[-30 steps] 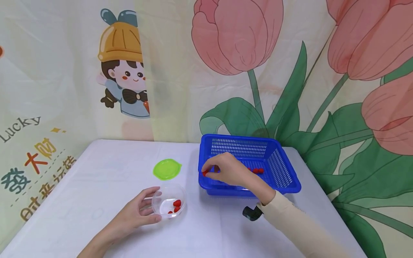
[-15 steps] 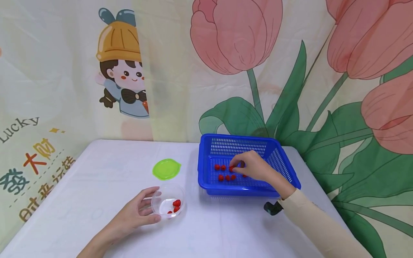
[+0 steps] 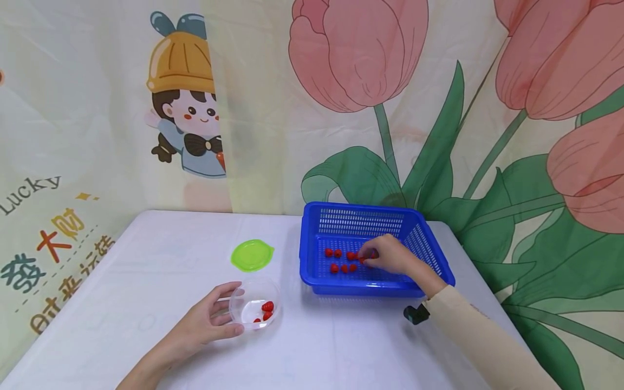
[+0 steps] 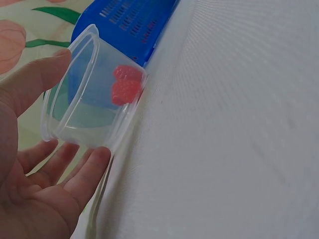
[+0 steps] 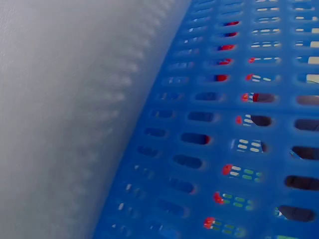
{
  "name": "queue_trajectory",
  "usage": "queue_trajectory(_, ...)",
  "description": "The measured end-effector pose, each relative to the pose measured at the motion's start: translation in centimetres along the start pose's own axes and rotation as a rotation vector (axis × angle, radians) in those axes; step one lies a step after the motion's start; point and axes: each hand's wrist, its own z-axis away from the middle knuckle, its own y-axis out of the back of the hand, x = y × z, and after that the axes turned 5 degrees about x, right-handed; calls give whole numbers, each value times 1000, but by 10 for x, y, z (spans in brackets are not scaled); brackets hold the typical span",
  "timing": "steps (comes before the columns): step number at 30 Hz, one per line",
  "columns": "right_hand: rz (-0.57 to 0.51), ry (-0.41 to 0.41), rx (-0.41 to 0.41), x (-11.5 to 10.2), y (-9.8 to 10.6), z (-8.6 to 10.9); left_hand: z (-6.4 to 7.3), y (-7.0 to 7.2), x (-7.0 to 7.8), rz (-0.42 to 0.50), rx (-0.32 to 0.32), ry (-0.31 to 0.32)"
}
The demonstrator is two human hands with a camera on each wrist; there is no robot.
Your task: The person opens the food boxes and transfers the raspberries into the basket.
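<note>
My left hand (image 3: 207, 319) holds a clear plastic cup (image 3: 244, 295) on the table, thumb on one side and fingers on the other. Low inside the cup lie a few raspberries (image 3: 267, 306); two show through its wall in the left wrist view, bright red (image 4: 125, 92). My right hand (image 3: 390, 255) reaches into the blue basket (image 3: 322, 284) with bent fingers, pinching a raspberry (image 3: 361, 260) at the basket floor. Several more raspberries (image 3: 334, 268) lie in two rough rows beside it. The right wrist view shows the slotted basket wall (image 5: 199, 129), which hides most of the hand.
A green lid (image 3: 252, 255) lies flat behind the cup, left of the basket. The white-covered table (image 3: 146, 260) meets a printed cloth backdrop (image 3: 263, 108). A black device (image 3: 416, 314) hangs below my right wrist.
My right hand has moved right from the basket's left edge, carrying a raspberry, and is now down among the others. My left hand and the cup have stayed in place.
</note>
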Motion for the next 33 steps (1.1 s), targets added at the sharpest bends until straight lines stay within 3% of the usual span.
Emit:
queue_trajectory(13,31,35,-60,15,-13,-5,0,0,0,9,-1,2)
queue_trajectory(26,80,33,-110,11,-17,-6,0,-1,0,5,-1,-5)
queue_trajectory(33,70,45,-100,11,-15,-5,-1,0,-1,3,0,-11)
